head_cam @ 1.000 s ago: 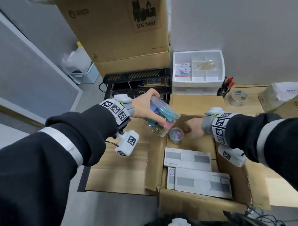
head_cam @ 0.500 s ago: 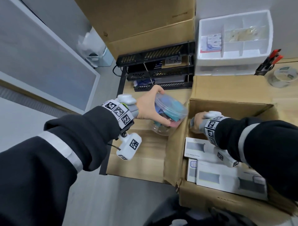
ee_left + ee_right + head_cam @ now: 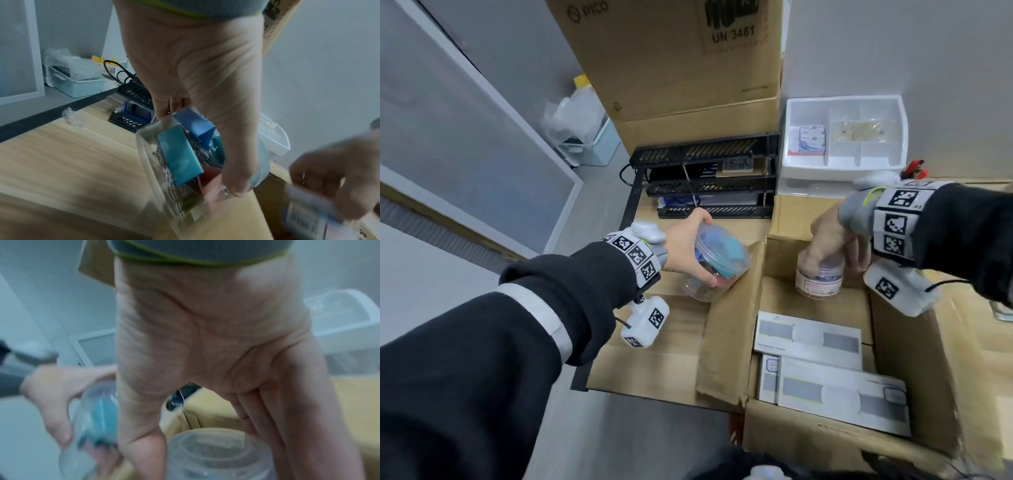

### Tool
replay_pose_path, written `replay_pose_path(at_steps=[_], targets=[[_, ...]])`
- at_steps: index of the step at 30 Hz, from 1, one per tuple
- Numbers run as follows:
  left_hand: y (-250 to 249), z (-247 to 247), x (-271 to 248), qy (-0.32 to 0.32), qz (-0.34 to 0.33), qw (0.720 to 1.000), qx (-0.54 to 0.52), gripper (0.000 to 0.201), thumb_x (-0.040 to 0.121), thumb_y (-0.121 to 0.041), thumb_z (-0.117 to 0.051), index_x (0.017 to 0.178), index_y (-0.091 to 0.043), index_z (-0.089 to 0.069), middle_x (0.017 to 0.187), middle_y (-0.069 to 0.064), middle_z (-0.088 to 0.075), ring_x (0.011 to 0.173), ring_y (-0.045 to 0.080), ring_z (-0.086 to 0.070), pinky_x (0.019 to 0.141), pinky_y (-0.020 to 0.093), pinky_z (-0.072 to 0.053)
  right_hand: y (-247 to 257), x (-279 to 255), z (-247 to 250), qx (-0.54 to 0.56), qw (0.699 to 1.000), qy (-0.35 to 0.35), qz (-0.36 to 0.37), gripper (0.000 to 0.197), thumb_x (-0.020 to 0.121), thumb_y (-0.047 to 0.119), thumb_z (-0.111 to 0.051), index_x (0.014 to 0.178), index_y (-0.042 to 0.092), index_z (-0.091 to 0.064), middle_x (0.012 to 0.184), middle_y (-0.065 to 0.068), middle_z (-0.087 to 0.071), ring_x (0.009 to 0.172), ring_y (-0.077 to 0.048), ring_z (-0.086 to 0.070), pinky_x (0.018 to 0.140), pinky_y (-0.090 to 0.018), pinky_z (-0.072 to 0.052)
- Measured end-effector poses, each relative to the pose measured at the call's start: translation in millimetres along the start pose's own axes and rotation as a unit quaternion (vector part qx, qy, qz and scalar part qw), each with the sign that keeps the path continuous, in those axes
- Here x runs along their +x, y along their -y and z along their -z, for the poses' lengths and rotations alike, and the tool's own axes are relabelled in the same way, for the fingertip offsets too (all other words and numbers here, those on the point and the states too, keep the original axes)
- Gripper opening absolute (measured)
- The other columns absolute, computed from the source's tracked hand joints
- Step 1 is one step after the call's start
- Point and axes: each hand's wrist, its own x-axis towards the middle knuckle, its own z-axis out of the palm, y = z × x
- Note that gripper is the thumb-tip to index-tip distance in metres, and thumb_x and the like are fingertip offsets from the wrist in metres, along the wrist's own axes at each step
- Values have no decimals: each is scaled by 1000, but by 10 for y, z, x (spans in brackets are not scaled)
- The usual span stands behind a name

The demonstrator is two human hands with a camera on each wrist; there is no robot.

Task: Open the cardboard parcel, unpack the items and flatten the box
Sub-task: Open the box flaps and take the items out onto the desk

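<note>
A: Report the position of the cardboard parcel [image 3: 808,435].

B: It occupies the lower right of the head view, standing on the wooden table [image 3: 61,154] with its top open. Its left flap [image 3: 726,325] stands raised along the left wall. Its long axis runs from the bottom of the frame toward the top.

A: State of the left hand [image 3: 688,246]?

B: Fingers and thumb are curled round a clear plastic jar [image 3: 717,265] of coloured binder clips. The jar is tilted, its lid end pointing to the upper right of the frame and its base to the lower left. It is held just left of the raised flap, outside the parcel and above the table.

A: State of the right hand [image 3: 832,236]?

B: Its fingertips grip a smaller clear jar [image 3: 820,277] from above, at the lid. This jar is upright, long axis vertical, with a printed label round its lower part. It sits in the upper part of the parcel opening; whether it touches the parcel floor cannot be determined.

A: Remaining contents?

B: Two flat white cartons [image 3: 825,370] lie inside, in the lower part of the opening, long axes running left to right.

A: Surroundings?

B: A black tiered tray [image 3: 705,178] and a white compartment organiser [image 3: 846,137] stand at upper centre and upper right, against a large brown box [image 3: 671,61].
</note>
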Motion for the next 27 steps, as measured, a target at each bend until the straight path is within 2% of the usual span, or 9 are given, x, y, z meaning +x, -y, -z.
replay_pose_path(at_steps=[3,5,8,13,15,18,21,24,27], targets=[[23,19,-33,-7,4,1000,9,108,52,-46,-97,132,-23,-29,101,-10,-48,88,13,-56,74,31,-51,65,-202,280,57,994,-80,46,49,78,39,-76,100,-2,-62,84,-20,-71,78,-29,-72,53,-27,-56],[39,35,-70,-15,6,1000,9,109,46,-50,-96,127,-25,-29,104,-7,-50,94,18,-59,81,37,-55,207,-324,396,67,987,-115,89,51,76,44,-76,98,-1,-67,95,-19,-73,84,-30,-74,63,-30,-59],[45,67,-107,-28,8,1000,-4,110,40,-56,-92,124,-26,-28,109,-4,-54,97,19,-61,85,41,-56,473,-327,477,107,965,-183,154,56,72,48,-76,97,-1,-68,93,-17,-74,79,-28,-75,66,-34,-62],[200,36,-167,-84,-9,996,-41,111,41,-55,-93,130,-23,-34,117,-2,-55,102,18,-61,89,42,-55,991,-178,389,104,934,-282,195,46,71,48,-65,86,5,-65,76,-10,-73,59,-22,-70,53,-27,-56],[318,-10,-193,-106,-1,993,-57,111,40,-55,-92,130,-22,-36,118,-3,-55,102,17,-61,90,42,-55,1128,-69,341,133,927,-283,209,42,72,43,-63,92,8,-59,84,-8,-69,65,-22,-69,53,-27,-56],[554,-116,-196,-123,15,988,-88,110,42,-51,-95,131,-22,-37,117,-3,-59,102,17,-64,90,42,-56,1304,120,291,189,920,-249,238,52,68,41,-64,109,11,-55,98,-9,-69,79,-23,-73,66,-38,-63],[736,-292,-215,-132,30,985,-111,110,42,-46,-96,133,-22,-38,114,-5,-63,102,17,-66,90,40,-57,1468,280,212,210,920,-220,247,54,76,37,-68,117,8,-49,101,-10,-67,81,-22,-74,67,-40,-63],[912,-494,-170,-133,66,982,-114,110,41,-48,-96,131,-21,-40,112,-6,-61,100,16,-64,86,34,-56,1657,462,147,214,927,-198,237,40,85,31,-65,112,8,-45,104,-12,-65,86,-24,-72,70,-39,-63],[1040,-661,-136,-133,92,980,-116,112,33,-57,-90,128,-26,-40,115,-6,-59,103,17,-61,89,38,-56,1791,567,75,192,933,-180,247,19,92,32,-53,92,13,-47,111,-14,-62,91,-28,-71,76,-42,-62]])
